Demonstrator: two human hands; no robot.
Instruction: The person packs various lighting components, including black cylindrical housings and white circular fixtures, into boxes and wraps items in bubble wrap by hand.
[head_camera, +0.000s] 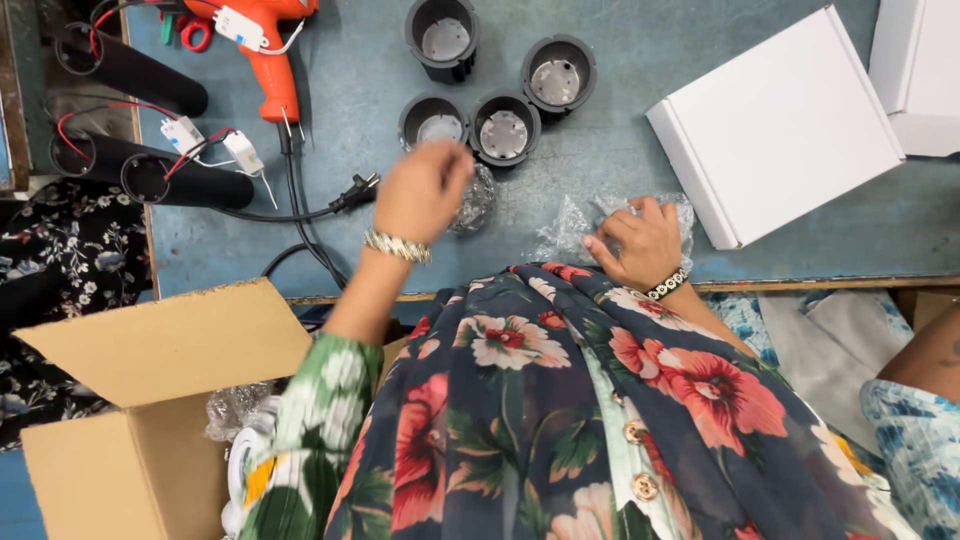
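My left hand (422, 190) hovers over the blue table (350, 90), fingers curled, blurred by motion, just below a black round housing (432, 120) and touching a clear plastic-wrapped item (476, 198); whether it grips that item is unclear. My right hand (640, 242) presses on a crumpled clear plastic bag (570, 228) near the table's front edge. Three more black round housings (505, 127) (558, 73) (442, 36) stand behind the hands.
A closed white box (775, 125) lies at right, another (915, 70) at the corner. An orange glue gun (265, 50), black tubes with wires (180, 180) and a power cord (310, 215) are at left. An open cardboard box (150, 400) stands lower left. Another person's arm (925, 365) is at right.
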